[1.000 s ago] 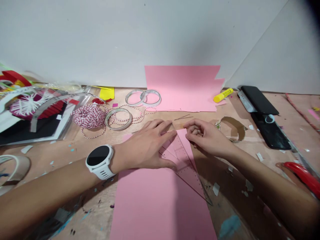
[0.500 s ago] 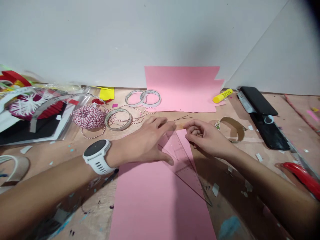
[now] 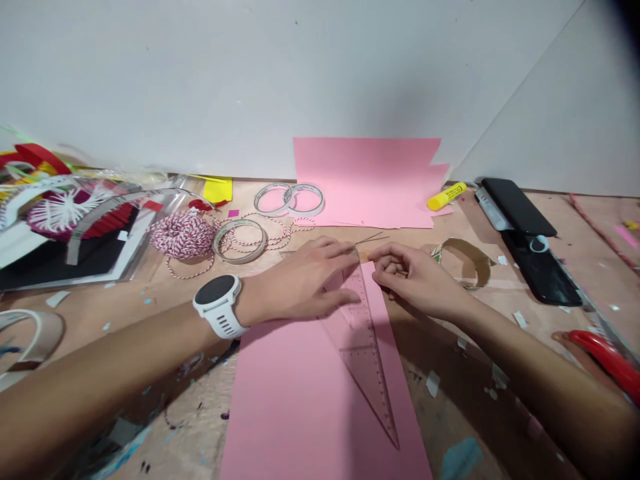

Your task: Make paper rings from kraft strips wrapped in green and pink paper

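A pink paper sheet point(image 3: 290, 400) lies lengthwise before me. On it rests a clear triangular set square point(image 3: 365, 373), its long point toward me and its marked edge close to the sheet's right side. My left hand point(image 3: 315, 277), with a white watch point(image 3: 220, 303) on the wrist, lies across the upper part of the set square, thumb apart from the fingers. By the sheet's top right corner, my right hand point(image 3: 415, 277) is closed, thumb against curled fingers. Whatever is in its fingertips is too small to make out.
Behind the hands are more pink paper point(image 3: 370, 180), a yellow glue stick point(image 3: 447, 197) and thin dark sticks point(image 3: 373, 237). Red-white twine point(image 3: 181, 235) and tape rings point(image 3: 240, 241) lie left. A cardboard ring point(image 3: 483, 267), black phones point(image 3: 543, 270) and a red-handled tool point(image 3: 603, 357) are right.
The set square has turned so its point swings left and toward me, more in line with the paper's right edge. My left hand moved slightly right with it; my right hand stays nearly still.
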Tool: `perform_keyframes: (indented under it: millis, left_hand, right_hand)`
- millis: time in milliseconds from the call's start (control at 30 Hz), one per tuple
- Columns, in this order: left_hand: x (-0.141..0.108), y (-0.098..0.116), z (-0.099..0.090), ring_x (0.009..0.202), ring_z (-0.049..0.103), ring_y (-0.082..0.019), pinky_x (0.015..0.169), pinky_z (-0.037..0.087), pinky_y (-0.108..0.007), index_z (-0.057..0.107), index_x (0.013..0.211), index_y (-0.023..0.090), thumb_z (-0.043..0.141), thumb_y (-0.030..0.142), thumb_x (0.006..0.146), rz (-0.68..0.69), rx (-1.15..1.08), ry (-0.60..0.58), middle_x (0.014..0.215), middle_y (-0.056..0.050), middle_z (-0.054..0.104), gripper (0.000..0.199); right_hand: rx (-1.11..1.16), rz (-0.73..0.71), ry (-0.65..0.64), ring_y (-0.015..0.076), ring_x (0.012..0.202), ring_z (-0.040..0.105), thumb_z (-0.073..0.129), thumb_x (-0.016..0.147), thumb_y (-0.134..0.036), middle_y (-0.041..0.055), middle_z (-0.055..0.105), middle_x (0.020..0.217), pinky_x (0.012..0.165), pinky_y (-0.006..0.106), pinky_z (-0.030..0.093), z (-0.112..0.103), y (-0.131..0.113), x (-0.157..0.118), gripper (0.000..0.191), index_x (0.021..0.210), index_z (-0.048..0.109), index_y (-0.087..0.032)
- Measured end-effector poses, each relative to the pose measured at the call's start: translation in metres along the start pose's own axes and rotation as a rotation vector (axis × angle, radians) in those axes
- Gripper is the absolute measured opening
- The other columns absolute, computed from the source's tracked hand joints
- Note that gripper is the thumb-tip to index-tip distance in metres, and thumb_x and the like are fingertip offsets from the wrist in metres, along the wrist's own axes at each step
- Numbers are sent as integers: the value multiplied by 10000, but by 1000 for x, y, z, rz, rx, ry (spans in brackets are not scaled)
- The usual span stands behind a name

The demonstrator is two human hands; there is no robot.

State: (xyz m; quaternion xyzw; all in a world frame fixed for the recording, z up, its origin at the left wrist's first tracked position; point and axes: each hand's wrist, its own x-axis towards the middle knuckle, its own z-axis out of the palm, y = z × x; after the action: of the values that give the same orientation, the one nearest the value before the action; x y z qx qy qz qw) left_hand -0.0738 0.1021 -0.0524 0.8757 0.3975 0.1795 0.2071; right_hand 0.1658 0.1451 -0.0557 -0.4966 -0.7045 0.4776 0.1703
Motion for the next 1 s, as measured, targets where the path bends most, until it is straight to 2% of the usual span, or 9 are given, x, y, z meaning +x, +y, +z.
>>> perform_keyframes:
  millis: [100, 233, 433, 633, 800, 1000]
  left_hand:
    - [-6, 10, 8, 1388, 443, -402, 1139, 374, -570, 478, 1476, 195, 615, 776, 834, -22, 65, 21, 1493, -191, 512, 876]
    - [-14, 15, 17, 1463, 335, -457, 1198, 278, -639, 422, 1503, 174, 677, 838, 713, -19, 143, 27, 1577, -238, 393, 1063]
    - [-9, 17, 24, 1444, 356, -440, 1183, 325, -609, 444, 1472, 163, 657, 829, 742, -38, 111, 53, 1552, -237, 414, 1010]
    - [-6, 17, 29, 1426, 365, -417, 1204, 313, -575, 435, 1478, 154, 664, 833, 735, -24, 92, 67, 1535, -226, 419, 1032]
    - [-5, 15, 31, 1427, 360, -426, 1194, 327, -586, 436, 1472, 157, 663, 855, 712, -21, 54, 69, 1547, -232, 400, 1056]
    - [-4, 18, 31, 1409, 391, -426, 1177, 344, -599, 431, 1468, 182, 739, 797, 690, 2, 26, 91, 1524, -225, 428, 1038]
  right_hand:
    - [-18, -24, 1, 135, 702, 562, 663, 862, -250, -22, 616, 790, 608, 263, 445, 0, 1, 0, 239, 1094, 658, -194]
    - [-36, -32, 20, 142, 721, 583, 665, 866, -262, -3, 642, 831, 624, 267, 470, 0, 1, 0, 225, 1082, 650, -199]
    - [-29, -5, 13, 148, 748, 619, 699, 844, -246, 13, 684, 886, 681, 277, 517, -3, -4, -1, 274, 1103, 626, -192]
    - [-54, -22, 9, 159, 757, 639, 699, 855, -260, 20, 708, 920, 688, 292, 531, -4, -2, -1, 283, 1122, 622, -205]
    - [-55, -29, 9, 163, 778, 645, 710, 860, -297, 42, 715, 1005, 716, 305, 551, -5, -1, 0, 280, 1114, 631, -211]
    - [-78, -34, 11, 180, 771, 663, 703, 866, -309, 57, 722, 1037, 702, 326, 565, -8, 4, 2, 289, 1132, 622, -228]
